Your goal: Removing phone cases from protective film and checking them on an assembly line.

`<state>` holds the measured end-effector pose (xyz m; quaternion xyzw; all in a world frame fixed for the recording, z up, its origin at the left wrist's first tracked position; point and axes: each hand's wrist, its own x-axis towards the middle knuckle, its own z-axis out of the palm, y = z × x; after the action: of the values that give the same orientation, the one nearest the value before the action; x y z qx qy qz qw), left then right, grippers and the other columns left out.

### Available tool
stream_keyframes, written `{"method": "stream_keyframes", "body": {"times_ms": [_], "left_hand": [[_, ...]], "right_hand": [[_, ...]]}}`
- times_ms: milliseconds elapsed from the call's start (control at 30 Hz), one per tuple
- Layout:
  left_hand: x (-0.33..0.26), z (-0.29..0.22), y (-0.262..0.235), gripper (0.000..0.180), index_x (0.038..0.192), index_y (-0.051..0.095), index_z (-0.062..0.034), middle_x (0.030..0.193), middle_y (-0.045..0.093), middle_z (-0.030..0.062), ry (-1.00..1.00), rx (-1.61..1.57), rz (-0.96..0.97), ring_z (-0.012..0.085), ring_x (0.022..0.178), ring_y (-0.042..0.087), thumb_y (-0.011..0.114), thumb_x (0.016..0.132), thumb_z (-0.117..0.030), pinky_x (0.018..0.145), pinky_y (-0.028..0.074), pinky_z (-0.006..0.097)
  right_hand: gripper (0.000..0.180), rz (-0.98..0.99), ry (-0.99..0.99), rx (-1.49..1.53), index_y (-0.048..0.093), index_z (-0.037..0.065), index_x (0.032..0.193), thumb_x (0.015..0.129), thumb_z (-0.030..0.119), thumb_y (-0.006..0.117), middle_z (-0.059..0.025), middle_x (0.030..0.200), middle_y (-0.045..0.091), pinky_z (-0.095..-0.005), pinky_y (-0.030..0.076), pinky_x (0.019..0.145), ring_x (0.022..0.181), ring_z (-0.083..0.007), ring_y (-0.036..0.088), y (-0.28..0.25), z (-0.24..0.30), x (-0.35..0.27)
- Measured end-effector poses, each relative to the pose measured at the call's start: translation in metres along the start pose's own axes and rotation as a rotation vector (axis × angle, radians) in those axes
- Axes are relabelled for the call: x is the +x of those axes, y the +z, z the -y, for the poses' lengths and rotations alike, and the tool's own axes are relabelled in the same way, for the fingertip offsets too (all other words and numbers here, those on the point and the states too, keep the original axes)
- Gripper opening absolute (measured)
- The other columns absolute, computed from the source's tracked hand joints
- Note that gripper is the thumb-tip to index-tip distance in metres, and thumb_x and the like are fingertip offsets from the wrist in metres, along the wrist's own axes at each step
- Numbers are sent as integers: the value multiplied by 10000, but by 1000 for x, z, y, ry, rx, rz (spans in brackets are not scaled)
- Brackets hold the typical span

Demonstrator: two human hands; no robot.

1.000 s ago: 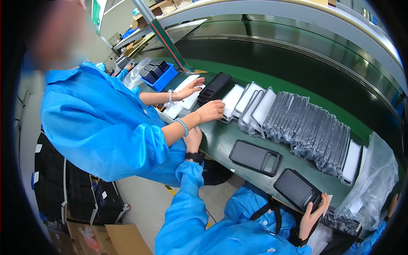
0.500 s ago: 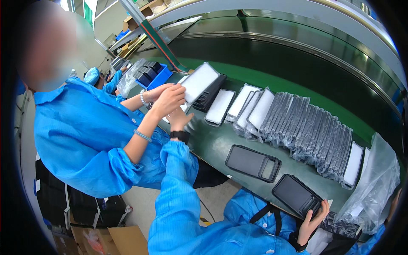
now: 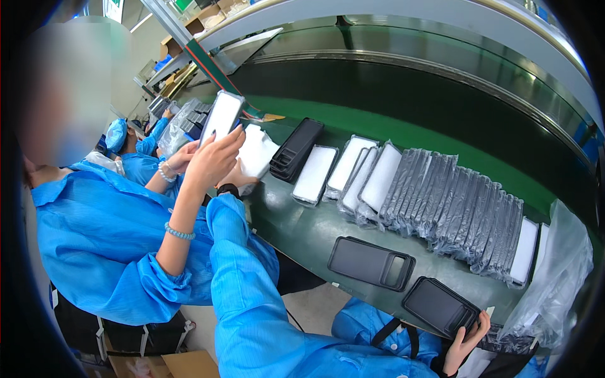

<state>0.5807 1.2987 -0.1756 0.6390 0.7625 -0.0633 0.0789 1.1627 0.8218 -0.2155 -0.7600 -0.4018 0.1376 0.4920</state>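
Observation:
My left hand (image 3: 237,176) reaches far left to the edge of a stack of white foam sheets (image 3: 259,151); a co-worker's arm and the sheets hide most of its fingers. At the near right, my right hand (image 3: 467,343) grips the lower right corner of a black phone case (image 3: 436,305) lying on the bench edge. Another black phone case (image 3: 362,261) with a rectangular cutout lies flat to its left. Above my left hand, a co-worker's hands (image 3: 214,160) hold up a dark-framed case with a white sheet (image 3: 223,115) in it.
A long row of bagged black cases (image 3: 450,205) stands along the green bench (image 3: 296,230). Cases with white sheets (image 3: 315,173) lie at its left end, beside stacked black cases (image 3: 296,148). A clear plastic bag (image 3: 554,277) hangs at the right. The co-worker (image 3: 113,239) stands close left.
My left hand has moved left onto the foam sheets. The co-worker has lifted the white-sheeted case up and left, uncovering the stack. My right hand stays on its phone case. The view has shifted slightly.

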Motion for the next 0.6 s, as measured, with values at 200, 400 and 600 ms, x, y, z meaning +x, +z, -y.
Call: {"method": "stream_keyframes", "body": {"times_ms": [200,400,600], "left_hand": [[19,13,14,861,1388,326,-79,1329,374,308,-54,129,-177,437,1202,424,659,625,-296,1006,368,444],[33,31,10,662,1304,430,-65,1225,440,338,27,122,-187,467,1111,487,621,697,-247,953,417,454],[28,25,11,533,1246,471,-69,1182,546,221,98,125,-300,355,1078,544,506,715,-48,892,449,435]], "right_hand": [[479,1,-13,-9,350,2,1291,902,238,499,-145,1343,327,-393,237,1054,1274,-274,311,2,0,-1],[485,15,-16,-16,337,-27,1286,899,222,490,-170,1337,310,-404,241,1066,1274,-294,313,4,9,2],[446,-32,-28,-7,385,-2,1272,910,227,508,-161,1327,356,-397,274,1046,1244,-290,352,6,13,2]]}}
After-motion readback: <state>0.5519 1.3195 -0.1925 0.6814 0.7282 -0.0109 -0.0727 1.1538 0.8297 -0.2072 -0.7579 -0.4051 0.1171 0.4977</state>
